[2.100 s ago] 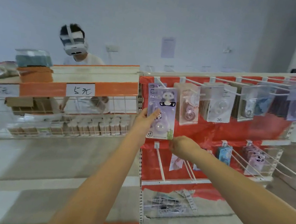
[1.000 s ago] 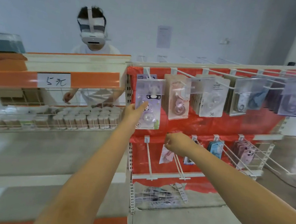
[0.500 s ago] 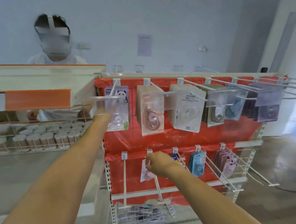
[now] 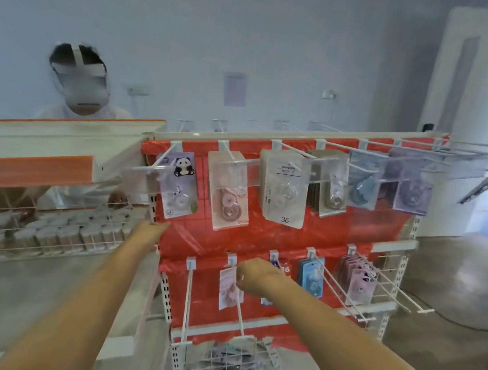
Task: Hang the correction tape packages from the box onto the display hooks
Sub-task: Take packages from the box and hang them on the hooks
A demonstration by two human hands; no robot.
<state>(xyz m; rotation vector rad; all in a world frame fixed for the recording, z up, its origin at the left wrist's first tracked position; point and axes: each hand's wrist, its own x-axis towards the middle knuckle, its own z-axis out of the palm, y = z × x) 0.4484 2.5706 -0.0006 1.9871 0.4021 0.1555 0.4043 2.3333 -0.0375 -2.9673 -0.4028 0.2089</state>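
A lilac panda correction tape package (image 4: 178, 184) hangs on the top-left hook of the red display rack (image 4: 264, 238). My left hand (image 4: 153, 232) is just below it, fingers relaxed, holding nothing and not touching it. My right hand (image 4: 254, 276) is curled at a lower-row hook (image 4: 239, 314) beside a pink package (image 4: 227, 285) hanging there. Its fingers are hidden, so any grip cannot be made out. More packages hang along the top row, among them a pink one (image 4: 228, 189) and a white one (image 4: 287, 189).
A wire basket (image 4: 224, 363) with several loose packages sits at the rack's foot. Long bare hooks (image 4: 388, 290) jut out at lower right. To the left stands an orange-and-white shelf (image 4: 60, 147) with small bottles; a person in a headset (image 4: 81, 86) is behind it.
My left hand has let go of the panda package and dropped below it; the package now hangs free. My right hand stayed at the lower hook. The view swung right.
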